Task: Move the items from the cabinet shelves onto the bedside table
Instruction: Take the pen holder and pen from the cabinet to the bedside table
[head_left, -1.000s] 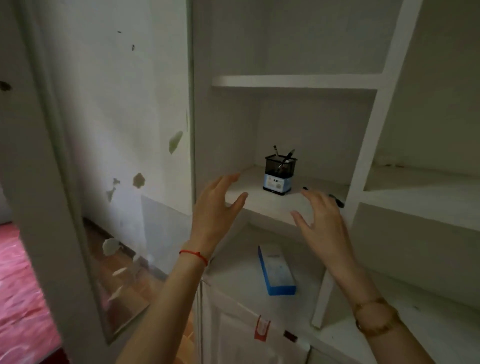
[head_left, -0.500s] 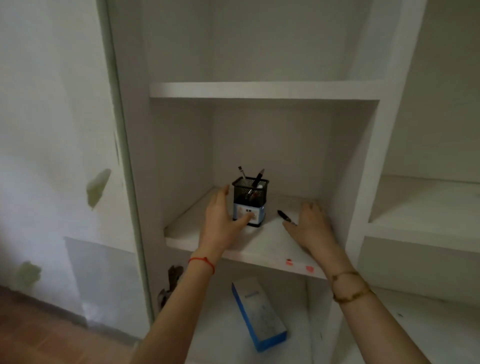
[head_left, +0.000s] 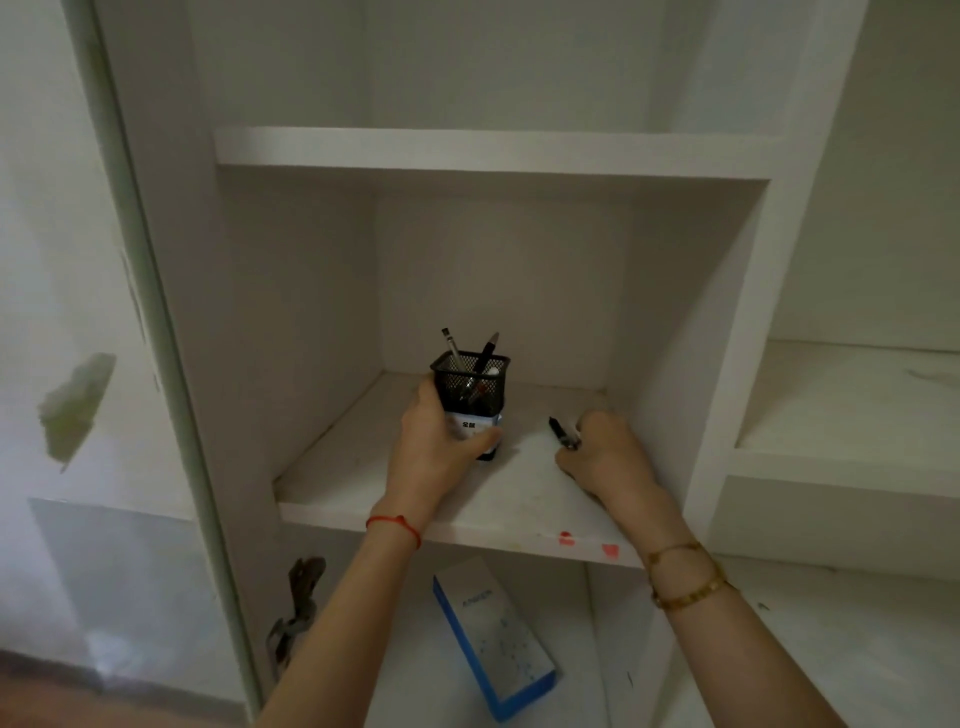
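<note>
The mesh pen holder (head_left: 470, 395) stands on the cabinet shelf (head_left: 363, 467); it looks light and stiff but top-heavy with pens, best taken low around its sides. The left hand (head_left: 436, 447) wraps it there, thumb across the label. Beside that grip, the right hand (head_left: 605, 457) pinches a loose black pen (head_left: 562, 432).
</note>
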